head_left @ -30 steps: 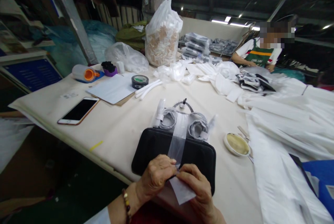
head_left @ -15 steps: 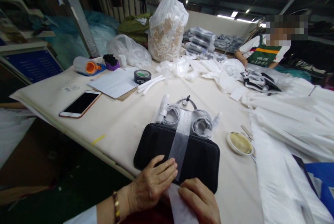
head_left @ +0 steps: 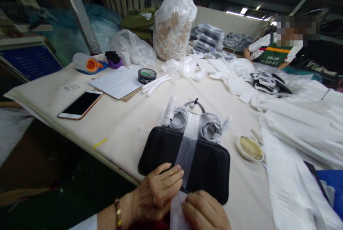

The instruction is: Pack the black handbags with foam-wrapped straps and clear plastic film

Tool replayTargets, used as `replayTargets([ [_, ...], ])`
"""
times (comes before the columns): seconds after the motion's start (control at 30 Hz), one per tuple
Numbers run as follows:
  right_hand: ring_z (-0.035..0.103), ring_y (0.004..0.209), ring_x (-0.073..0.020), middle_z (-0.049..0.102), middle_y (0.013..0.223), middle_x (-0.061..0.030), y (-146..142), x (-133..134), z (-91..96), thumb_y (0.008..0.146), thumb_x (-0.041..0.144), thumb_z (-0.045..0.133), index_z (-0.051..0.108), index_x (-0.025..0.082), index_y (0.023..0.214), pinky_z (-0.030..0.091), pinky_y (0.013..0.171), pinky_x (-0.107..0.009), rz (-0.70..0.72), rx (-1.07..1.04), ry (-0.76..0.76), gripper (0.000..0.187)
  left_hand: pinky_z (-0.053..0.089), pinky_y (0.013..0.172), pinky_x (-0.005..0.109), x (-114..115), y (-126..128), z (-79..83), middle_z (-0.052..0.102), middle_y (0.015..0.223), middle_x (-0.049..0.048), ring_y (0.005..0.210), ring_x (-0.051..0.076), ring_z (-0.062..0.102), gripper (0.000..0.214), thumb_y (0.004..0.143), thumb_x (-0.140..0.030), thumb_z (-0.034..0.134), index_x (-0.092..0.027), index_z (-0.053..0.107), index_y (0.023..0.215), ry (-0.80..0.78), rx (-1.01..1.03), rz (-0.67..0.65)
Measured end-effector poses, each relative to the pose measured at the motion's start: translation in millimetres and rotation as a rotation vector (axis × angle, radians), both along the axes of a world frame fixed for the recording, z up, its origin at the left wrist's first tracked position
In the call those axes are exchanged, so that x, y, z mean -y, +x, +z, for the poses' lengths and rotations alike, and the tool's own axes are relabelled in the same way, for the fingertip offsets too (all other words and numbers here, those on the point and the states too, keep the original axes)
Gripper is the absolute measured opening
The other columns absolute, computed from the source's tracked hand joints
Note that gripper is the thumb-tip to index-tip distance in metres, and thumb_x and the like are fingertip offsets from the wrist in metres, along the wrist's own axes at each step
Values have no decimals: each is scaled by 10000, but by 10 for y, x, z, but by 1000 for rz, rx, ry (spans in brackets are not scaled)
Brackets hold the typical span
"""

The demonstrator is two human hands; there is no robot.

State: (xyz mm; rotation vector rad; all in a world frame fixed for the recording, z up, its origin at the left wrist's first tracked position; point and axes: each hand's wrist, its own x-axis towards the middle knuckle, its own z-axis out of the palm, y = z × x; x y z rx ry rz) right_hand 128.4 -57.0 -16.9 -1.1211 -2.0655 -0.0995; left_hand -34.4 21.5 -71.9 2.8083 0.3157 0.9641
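Observation:
A black zip case (head_left: 210, 167) lies near the table's front edge, with a clear plastic strip (head_left: 189, 147) running down over its middle. Beyond the case's far side are grey coils, one of them a plastic-wrapped coil (head_left: 211, 130), and a handle (head_left: 198, 105). My left hand (head_left: 158, 190) rests flat on the case's near left part, fingers stretched out beside the strip. Over the near edge, my right hand (head_left: 205, 210) curls its fingers on the strip's lower end; the thumb is hidden.
A phone (head_left: 80, 104), a white sheet (head_left: 115, 81), black tape (head_left: 147, 76) and white tubes (head_left: 157, 84) lie to the left. A round dish (head_left: 249, 148) and white sheeting (head_left: 292, 172) are on the right. Behind stands a plastic sack (head_left: 174, 29); a co-worker (head_left: 273, 54) is at the far right.
The view has shifted slightly, so the case appears a little further right and lower. Both hands keep nearly the same places on the case and strip.

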Motion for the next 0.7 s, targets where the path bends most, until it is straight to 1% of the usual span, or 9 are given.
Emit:
replayTargets([
  [0.07,545,535,-123,629,653,-54,77,-121,77,907,141,338,603,158,843,444,474,-222,6,-80,-82,273,399,990,359,2,-13,56,605,1156,145,1178,201,495,362,862,-200,372,-60,460,1184,-66,-11,0],
  [0.13,556,573,-123,618,683,-49,153,-238,109,860,123,371,614,171,833,453,499,-214,-28,-108,-178,249,425,978,345,6,-18,79,609,1134,167,1134,188,531,444,889,-210,356,-2,331,1280,-143,7,14],
  [0.17,563,590,-121,615,697,-44,187,-289,103,832,101,392,620,176,818,457,510,-207,-56,-110,-214,240,431,977,342,7,-17,80,612,1123,173,1118,185,542,489,900,-215,348,23,258,1318,-175,18,19],
  [0.23,567,602,-112,600,702,-30,238,-374,60,792,60,412,624,182,776,455,518,-193,-122,-139,-232,245,449,966,339,7,-9,72,621,1104,169,1098,189,554,557,911,-214,344,39,143,1365,-219,32,23],
  [0.33,568,620,-115,588,714,-27,286,-454,-37,787,51,432,631,184,763,456,534,-198,-180,-140,-238,240,485,925,340,2,6,69,638,1073,161,1075,198,570,598,922,-200,334,28,47,1394,-230,39,28],
  [0.4,565,632,-121,587,724,-30,306,-482,-90,804,68,443,633,186,775,461,547,-208,-200,-103,-237,226,494,914,331,1,13,70,652,1038,159,1064,194,578,594,930,-189,325,33,30,1394,-237,45,32],
  [0.47,565,645,-121,588,736,-31,316,-498,-132,818,77,446,629,188,788,460,555,-207,-223,-76,-238,216,493,916,324,4,21,52,663,1005,157,1055,189,586,579,932,-175,323,47,45,1389,-252,61,31],
  [0.6,558,649,-118,599,743,-26,287,-526,-195,831,79,448,620,190,788,439,559,-205,-294,-51,-241,209,494,911,317,12,34,-57,674,963,165,1019,195,608,548,917,-153,354,74,140,1368,-283,141,34],
  [0.7,547,633,-127,604,712,-27,234,-548,-224,867,114,437,607,182,776,415,558,-223,-350,-39,-211,204,509,886,303,-1,28,-121,685,930,158,986,188,625,528,901,-115,382,70,191,1357,-261,191,50],
])
